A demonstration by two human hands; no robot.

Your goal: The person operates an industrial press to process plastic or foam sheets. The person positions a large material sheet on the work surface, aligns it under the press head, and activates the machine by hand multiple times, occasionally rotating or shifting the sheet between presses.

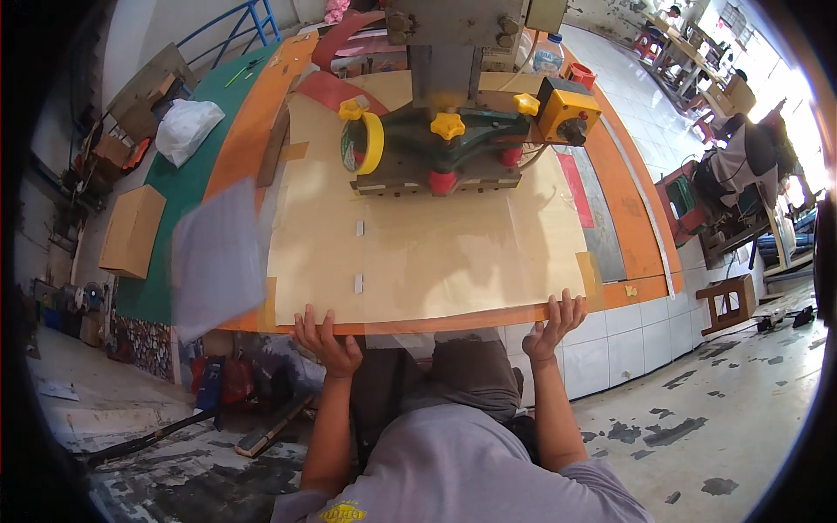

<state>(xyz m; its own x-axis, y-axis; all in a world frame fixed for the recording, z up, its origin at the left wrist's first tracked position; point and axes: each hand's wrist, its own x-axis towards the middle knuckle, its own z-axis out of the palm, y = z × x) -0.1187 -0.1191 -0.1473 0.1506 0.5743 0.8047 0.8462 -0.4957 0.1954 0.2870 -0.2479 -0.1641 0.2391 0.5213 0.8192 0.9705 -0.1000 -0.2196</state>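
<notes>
My left hand rests at the front edge of the worktable, fingers stretched over the rim and thumb apart. Farther right, my right hand touches the same edge, fingers spread and slightly bent. Between them, a faint see-through strip hangs past the edge; I cannot make out whether either hand touches it. Beyond both hands lies a broad cream board, taped at its corners, with two small white tabs on its left part. Left of it, a whitish translucent sheet is smeared by motion and overhangs the table edge.
A press head with yellow knobs stands over the board's far part. A yellow tape roll and a yellow control box are on it. On the green surface at left are a cardboard box and a white plastic bag.
</notes>
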